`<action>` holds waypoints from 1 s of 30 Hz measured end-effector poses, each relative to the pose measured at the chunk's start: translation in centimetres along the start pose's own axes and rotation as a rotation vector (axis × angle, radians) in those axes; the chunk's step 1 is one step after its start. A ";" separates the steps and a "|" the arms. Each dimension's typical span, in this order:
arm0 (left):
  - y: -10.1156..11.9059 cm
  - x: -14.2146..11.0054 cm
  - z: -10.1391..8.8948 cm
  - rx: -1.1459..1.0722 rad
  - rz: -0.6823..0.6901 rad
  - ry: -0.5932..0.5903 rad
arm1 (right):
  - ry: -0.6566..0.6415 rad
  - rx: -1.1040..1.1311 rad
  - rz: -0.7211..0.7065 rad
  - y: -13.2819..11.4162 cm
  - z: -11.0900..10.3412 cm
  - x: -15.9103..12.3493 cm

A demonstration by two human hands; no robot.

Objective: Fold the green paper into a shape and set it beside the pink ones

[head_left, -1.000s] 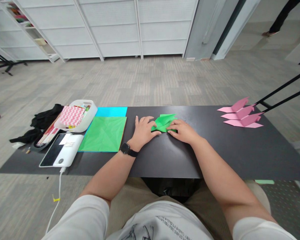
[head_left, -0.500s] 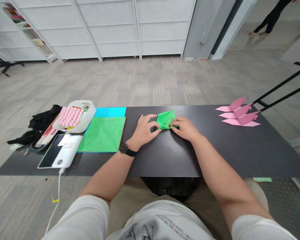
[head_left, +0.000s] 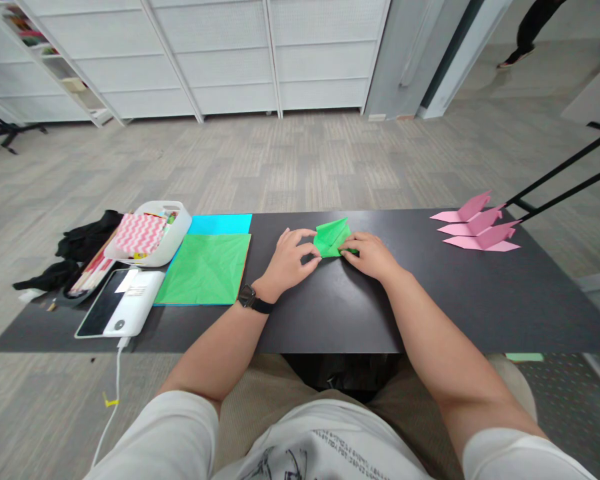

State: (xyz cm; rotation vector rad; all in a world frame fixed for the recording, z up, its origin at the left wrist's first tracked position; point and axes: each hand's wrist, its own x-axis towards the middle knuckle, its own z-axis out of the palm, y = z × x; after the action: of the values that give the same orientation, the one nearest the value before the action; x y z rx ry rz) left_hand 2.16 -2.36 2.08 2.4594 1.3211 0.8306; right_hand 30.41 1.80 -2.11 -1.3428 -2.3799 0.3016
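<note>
A small piece of green origami paper point(head_left: 331, 237), partly folded, is on the dark table between my hands. My left hand point(head_left: 293, 257) holds its left edge, with the index finger at the upper corner and the thumb lower down. On the paper's lower right side, my right hand point(head_left: 370, 255) pinches it, and these fingers hide that corner. Creases run across the raised flap in the middle. A stack of green paper sheets point(head_left: 205, 270) lies left of my left hand, over a blue sheet point(head_left: 221, 224).
Several pink folded paper birds point(head_left: 483, 230) stand at the table's far right. On the left are a white basket point(head_left: 176, 241) with a pink zigzag-patterned item, a black tray of pens, dark cloth point(head_left: 87, 235) and a white power bank point(head_left: 135, 300) on a cable. A person's legs point(head_left: 533, 30) show beyond the doorway.
My hands and the green paper hold almost the same place, the flap shifting only slightly. In the background, the walking person's legs have moved a little left.
</note>
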 end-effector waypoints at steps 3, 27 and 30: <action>-0.1 0.0 -0.3 0.002 0.021 -0.033 | 0.009 0.000 0.003 0.1 0.0 0.0; -1.3 0.1 0.5 0.003 0.003 -0.018 | 0.080 -0.071 0.021 -1.2 1.7 0.7; -1.3 0.1 0.7 0.009 -0.015 -0.050 | 0.067 -0.067 0.030 -1.5 1.9 0.9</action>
State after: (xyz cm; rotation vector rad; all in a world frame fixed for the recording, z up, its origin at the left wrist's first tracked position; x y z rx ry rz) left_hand 1.73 -1.51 1.01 2.4568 1.3272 0.7565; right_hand 28.02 1.84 -3.07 -1.3975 -2.3350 0.1838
